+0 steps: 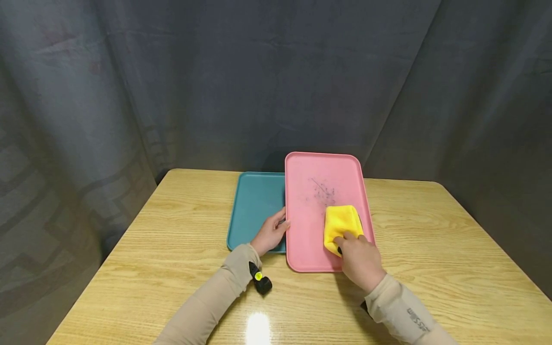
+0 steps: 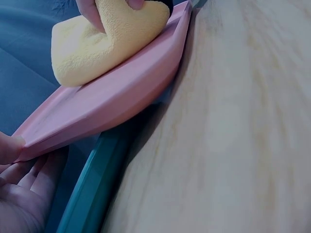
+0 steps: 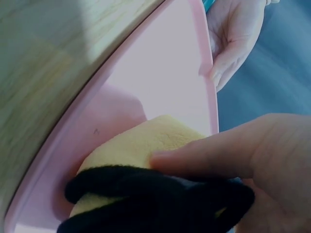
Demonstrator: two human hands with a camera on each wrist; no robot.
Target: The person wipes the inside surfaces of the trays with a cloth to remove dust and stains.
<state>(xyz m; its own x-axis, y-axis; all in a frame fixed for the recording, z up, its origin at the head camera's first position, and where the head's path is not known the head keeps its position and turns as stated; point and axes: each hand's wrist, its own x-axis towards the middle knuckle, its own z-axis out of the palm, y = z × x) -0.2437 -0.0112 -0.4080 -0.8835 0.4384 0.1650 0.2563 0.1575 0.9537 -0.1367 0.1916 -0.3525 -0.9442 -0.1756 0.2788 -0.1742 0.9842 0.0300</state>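
Observation:
A pink tray (image 1: 308, 239) with dark smudges (image 1: 324, 192) near its middle is raised at a tilt, overlapping a teal tray (image 1: 257, 206). At its left edge my left hand (image 1: 270, 232) grips the rim, thumb on top and fingers underneath, as the left wrist view shows. My right hand (image 1: 363, 261) pinches a folded yellow cloth (image 1: 340, 220) against the right part of the pink tray. Black fabric (image 3: 146, 199) bunches beside the yellow cloth in the right wrist view. The part of the teal tray under the pink one is hidden.
Both trays are on a light wooden table (image 1: 194, 211), close to its far edge. Dark grey curtains (image 1: 258, 86) hang behind and along the sides. A black strap with a yellow dot (image 1: 258, 276) is on the left wrist.

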